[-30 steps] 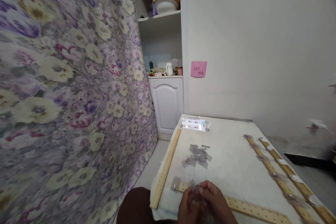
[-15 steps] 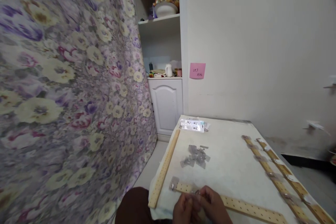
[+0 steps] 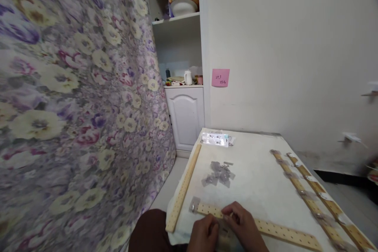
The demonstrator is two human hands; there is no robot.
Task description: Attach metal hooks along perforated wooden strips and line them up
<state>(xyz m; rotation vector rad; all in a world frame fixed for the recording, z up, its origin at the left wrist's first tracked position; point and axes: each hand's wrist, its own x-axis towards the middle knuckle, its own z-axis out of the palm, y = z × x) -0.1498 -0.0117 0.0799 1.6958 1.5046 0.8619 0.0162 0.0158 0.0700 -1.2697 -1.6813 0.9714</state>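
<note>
A light wooden strip with rows of holes (image 3: 286, 233) lies across the near part of the table, partly hidden by my hands. My left hand (image 3: 204, 231) is closed in front of it, thumb against curled fingers. Between the hands shows a see-through plastic piece with a small dark mark (image 3: 225, 231), close to the left fingers. Over the strip my right hand (image 3: 242, 220) is curled, thumb and forefinger pinched near its holes; whatever is in them is too small to make out. At the strip's left end sits a small clear packet with a shiny metal piece (image 3: 193, 206).
Several small grey plastic packets (image 3: 220, 174) are heaped mid-table. Another holed strip (image 3: 184, 189) runs along the left edge. On the right lie two strips (image 3: 307, 199) bearing clear and white pieces. A blister pack (image 3: 215, 139) rests at the back.
My hands have moved apart: the right has shifted slightly up and right over the strip, the left slightly left. The metal piece seen between the fingertips is no longer visible.
</note>
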